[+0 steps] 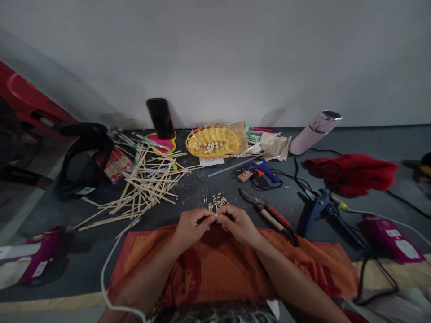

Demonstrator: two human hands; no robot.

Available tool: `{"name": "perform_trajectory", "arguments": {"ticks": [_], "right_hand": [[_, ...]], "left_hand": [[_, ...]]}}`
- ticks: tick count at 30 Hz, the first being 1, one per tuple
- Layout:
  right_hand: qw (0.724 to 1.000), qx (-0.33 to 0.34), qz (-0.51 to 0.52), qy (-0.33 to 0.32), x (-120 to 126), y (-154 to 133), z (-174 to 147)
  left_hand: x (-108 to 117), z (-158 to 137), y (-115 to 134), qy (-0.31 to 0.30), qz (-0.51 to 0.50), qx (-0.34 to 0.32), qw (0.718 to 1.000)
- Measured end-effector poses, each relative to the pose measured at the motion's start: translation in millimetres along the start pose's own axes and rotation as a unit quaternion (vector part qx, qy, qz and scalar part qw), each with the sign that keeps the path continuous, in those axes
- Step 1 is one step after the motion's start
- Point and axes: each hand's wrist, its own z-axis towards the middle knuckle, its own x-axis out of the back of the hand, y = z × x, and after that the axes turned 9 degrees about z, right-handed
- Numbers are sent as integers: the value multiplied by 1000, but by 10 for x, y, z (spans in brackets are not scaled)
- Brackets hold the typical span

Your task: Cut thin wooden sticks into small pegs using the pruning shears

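Observation:
My left hand (196, 225) and my right hand (236, 223) meet at the centre, thumbs and fingertips pinched together. Between them they hold a small cluster of short wooden stick pieces (216, 215), partly covered by the fingertips. Just beyond my fingers lies a loose pile of cut stick pieces (218, 200) on the dark surface. Farther back, a yellow woven basket (191, 142) has several small pale clusters inside. Under my forearms an orange towel (229, 273) is spread.
Long wooden sticks (148, 184) lie heaped at left, by a phone (160, 117) leaning on the wall. To the right are a blue glue gun (264, 170), red-handled pruning shears (269, 213), a pink flask (313, 133), a red cloth (353, 172) and loose cables.

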Motion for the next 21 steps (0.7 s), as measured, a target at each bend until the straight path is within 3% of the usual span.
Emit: {"name": "perform_trajectory", "arguments": {"ticks": [8, 21], "right_hand": [[999, 17, -51, 1, 17, -40, 7], [995, 44, -84, 39, 5, -63, 12]], "left_hand": [[-44, -12, -29, -9, 31, -26, 999], [-89, -26, -14, 28, -24, -19, 999]]}}
